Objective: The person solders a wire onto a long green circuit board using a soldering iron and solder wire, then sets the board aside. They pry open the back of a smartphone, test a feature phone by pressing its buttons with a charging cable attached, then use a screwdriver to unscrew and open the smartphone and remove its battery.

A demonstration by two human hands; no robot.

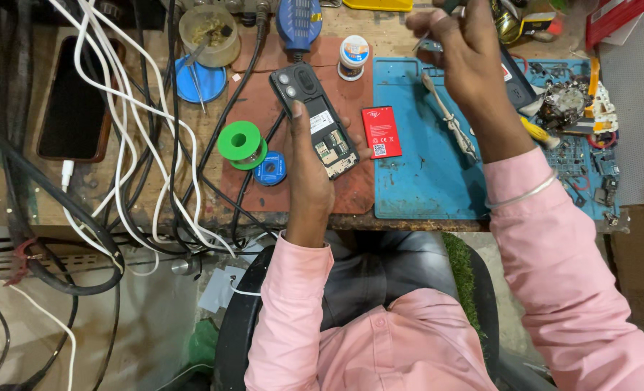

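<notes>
My left hand (309, 163) holds a small black phone (313, 116) with its back cover off, the open battery bay facing up, above a brown mat (351, 192). A red battery (381, 131) lies just right of the phone on that mat. My right hand (467, 58) is raised over the blue work mat (420, 181) at the far side, fingers closed around a thin tool whose dark end shows at the top edge; its kind is unclear. A bone-coloured tool (448, 119) lies on the blue mat under that hand.
White and black cables (130, 137) sprawl over the left of the bench beside a dark phone (72, 101). A green solder spool (239, 143), a blue disc (270, 172), a small white jar (353, 56), a round tin (208, 32) and loose phone parts (575, 108) at right.
</notes>
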